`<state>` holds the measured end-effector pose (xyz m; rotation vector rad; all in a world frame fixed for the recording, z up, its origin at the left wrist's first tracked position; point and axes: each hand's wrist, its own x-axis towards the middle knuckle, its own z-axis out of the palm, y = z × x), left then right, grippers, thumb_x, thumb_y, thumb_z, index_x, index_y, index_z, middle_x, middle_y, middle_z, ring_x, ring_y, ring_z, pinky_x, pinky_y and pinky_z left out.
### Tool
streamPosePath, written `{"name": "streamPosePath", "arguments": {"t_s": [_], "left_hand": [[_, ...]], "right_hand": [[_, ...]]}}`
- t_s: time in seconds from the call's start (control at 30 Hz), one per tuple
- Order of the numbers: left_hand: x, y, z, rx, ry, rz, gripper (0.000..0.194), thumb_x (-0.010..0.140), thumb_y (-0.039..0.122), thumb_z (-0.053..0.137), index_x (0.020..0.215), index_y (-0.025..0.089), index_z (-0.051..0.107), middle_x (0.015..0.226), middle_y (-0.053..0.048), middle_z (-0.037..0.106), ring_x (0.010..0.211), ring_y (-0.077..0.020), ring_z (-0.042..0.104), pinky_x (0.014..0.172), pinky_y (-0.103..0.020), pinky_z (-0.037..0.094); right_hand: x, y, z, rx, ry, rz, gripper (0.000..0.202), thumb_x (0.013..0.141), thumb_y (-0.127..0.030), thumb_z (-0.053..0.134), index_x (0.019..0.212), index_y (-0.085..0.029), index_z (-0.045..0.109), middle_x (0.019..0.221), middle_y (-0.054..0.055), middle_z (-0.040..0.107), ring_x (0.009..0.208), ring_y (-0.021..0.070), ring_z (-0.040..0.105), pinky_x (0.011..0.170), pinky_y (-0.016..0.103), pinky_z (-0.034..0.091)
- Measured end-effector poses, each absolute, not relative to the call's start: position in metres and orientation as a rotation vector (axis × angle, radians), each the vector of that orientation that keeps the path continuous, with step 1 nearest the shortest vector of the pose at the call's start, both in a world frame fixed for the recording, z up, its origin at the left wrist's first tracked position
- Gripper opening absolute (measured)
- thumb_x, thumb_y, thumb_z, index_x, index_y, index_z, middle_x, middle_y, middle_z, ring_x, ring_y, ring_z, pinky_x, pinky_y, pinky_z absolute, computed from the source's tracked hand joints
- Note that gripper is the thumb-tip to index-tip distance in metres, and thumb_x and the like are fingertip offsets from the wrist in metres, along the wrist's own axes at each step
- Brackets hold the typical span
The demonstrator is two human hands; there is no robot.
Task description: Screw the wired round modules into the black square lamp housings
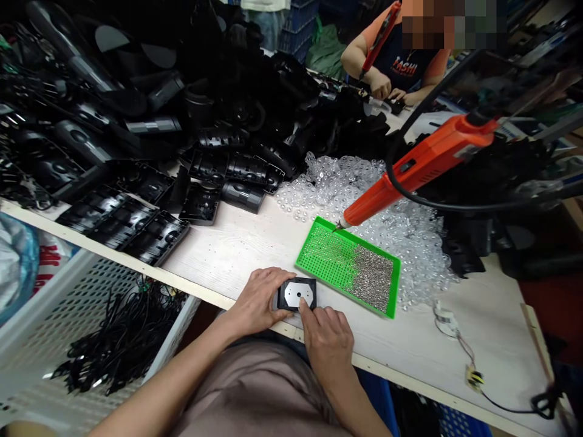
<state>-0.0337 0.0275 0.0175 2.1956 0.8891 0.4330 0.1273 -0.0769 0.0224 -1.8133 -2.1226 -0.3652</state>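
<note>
My left hand (pixel 257 303) grips a small black rectangular plastic part (pixel 312 285) from its left side, close to the front edge of the bench. Set in the top of this part is a silver metal plate (pixel 293 294) with a dark central hole and smaller holes. One fingertip of my right hand (pixel 328 337) touches the plate, while the other fingers are curled; whether they hold anything is hidden. Just beyond the hands lies a green tray (pixel 319 280) of small metal screws (pixel 374 278). A red electric screwdriver (pixel 401 170) hangs with its tip over the tray.
Clear plastic pieces (pixel 419 243) are heaped behind the tray. Black plastic housings (pixel 132 224) cover the left and back of the bench (pixel 218 249). A white crate (pixel 177 315) of black cables stands at left. A co-worker (pixel 401 73) sits opposite. A wired component (pixel 446 318) lies at right.
</note>
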Motion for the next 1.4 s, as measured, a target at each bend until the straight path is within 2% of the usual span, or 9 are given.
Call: {"name": "streamPosePath", "arguments": {"t_s": [0.13, 0.3, 0.43, 0.67, 0.83, 0.93, 1.07, 1.27, 1.4], "left_hand": [[-0.036, 0.029, 0.021, 2.17, 0.855, 0.376, 0.066, 0.073, 0.021, 0.07, 0.133, 0.023, 0.043, 0.131, -0.01, 0.054, 0.126, -0.0278, 0.044, 0.105, -0.046, 0.031], [-0.028, 0.023, 0.016, 2.096, 1.015, 0.36, 0.04, 0.094, 0.031, 0.047, 0.133, 0.023, 0.045, 0.13, -0.008, 0.058, 0.127, -0.0254, 0.045, 0.106, -0.046, 0.029], [-0.017, 0.017, 0.01, 2.087, 1.161, 0.425, 0.034, 0.09, 0.028, 0.053, 0.123, 0.023, 0.051, 0.123, -0.007, 0.061, 0.124, -0.0254, 0.048, 0.106, -0.048, 0.026], [-0.014, 0.019, 0.012, 2.066, 1.189, 0.427, 0.032, 0.083, 0.022, 0.059, 0.114, 0.025, 0.053, 0.114, -0.004, 0.063, 0.115, -0.0243, 0.053, 0.106, -0.05, 0.024], [-0.013, 0.016, 0.006, 2.086, 1.2, 0.456, 0.033, 0.085, 0.024, 0.057, 0.117, 0.025, 0.052, 0.115, -0.005, 0.063, 0.118, -0.0239, 0.052, 0.108, -0.05, 0.021], [-0.014, 0.015, 0.004, 2.097, 1.195, 0.475, 0.033, 0.086, 0.024, 0.056, 0.119, 0.025, 0.051, 0.117, -0.005, 0.062, 0.119, -0.0236, 0.051, 0.108, -0.05, 0.021], [-0.016, 0.016, 0.001, 2.103, 1.178, 0.474, 0.032, 0.088, 0.025, 0.053, 0.12, 0.025, 0.05, 0.12, -0.006, 0.062, 0.123, -0.0247, 0.049, 0.108, -0.051, 0.021], [-0.016, 0.017, -0.005, 2.135, 1.168, 0.521, 0.031, 0.089, 0.027, 0.052, 0.119, 0.025, 0.051, 0.119, -0.006, 0.064, 0.122, -0.025, 0.05, 0.108, -0.052, 0.021], [-0.016, 0.017, -0.005, 2.139, 1.162, 0.51, 0.031, 0.089, 0.027, 0.052, 0.12, 0.025, 0.049, 0.121, -0.006, 0.063, 0.123, -0.0252, 0.049, 0.108, -0.052, 0.022]], "right_hand": [[0.122, -0.078, 0.026, -1.921, -2.121, -0.313, 0.026, 0.089, -0.006, 0.049, 0.108, -0.014, 0.064, 0.061, 0.003, 0.055, 0.062, 0.02, 0.046, 0.062, 0.036, 0.03], [0.12, -0.078, 0.023, -1.943, -2.088, -0.284, 0.025, 0.091, -0.009, 0.048, 0.11, -0.013, 0.063, 0.06, 0.002, 0.056, 0.061, 0.0198, 0.048, 0.063, 0.035, 0.029], [0.123, -0.086, 0.023, -1.931, -2.006, -0.176, 0.025, 0.096, -0.02, 0.045, 0.115, -0.014, 0.061, 0.066, 0.003, 0.062, 0.064, 0.0191, 0.053, 0.065, 0.033, 0.031], [0.125, -0.098, 0.025, -1.921, -1.792, 0.09, 0.019, 0.095, -0.024, 0.05, 0.084, -0.02, 0.065, 0.07, 0.001, 0.068, 0.067, 0.0169, 0.057, 0.068, 0.032, 0.033], [0.115, -0.093, 0.015, -1.853, -1.853, -0.039, 0.019, 0.092, -0.017, 0.054, 0.076, -0.019, 0.064, 0.061, 0.0, 0.061, 0.063, 0.0169, 0.054, 0.067, 0.034, 0.034], [0.13, -0.098, 0.018, -1.786, -1.918, -0.049, 0.011, 0.091, -0.015, 0.056, 0.091, -0.02, 0.066, 0.072, 0.002, 0.065, 0.07, 0.0182, 0.056, 0.069, 0.035, 0.038], [0.179, -0.115, 0.038, -1.693, -1.882, -0.056, 0.037, 0.088, -0.005, 0.053, 0.121, -0.02, 0.058, 0.099, 0.008, 0.068, 0.093, 0.0197, 0.059, 0.081, 0.035, 0.046], [0.202, -0.116, 0.052, -1.798, -2.449, 0.057, 0.051, 0.082, -0.001, 0.051, 0.128, -0.023, 0.055, 0.126, 0.006, 0.063, 0.099, 0.0228, 0.057, 0.081, 0.037, 0.047], [0.188, -0.094, 0.038, -2.012, -2.623, -0.185, 0.05, 0.073, 0.005, 0.051, 0.119, -0.014, 0.06, 0.097, 0.013, 0.069, 0.082, 0.026, 0.058, 0.068, 0.039, 0.049]]}}
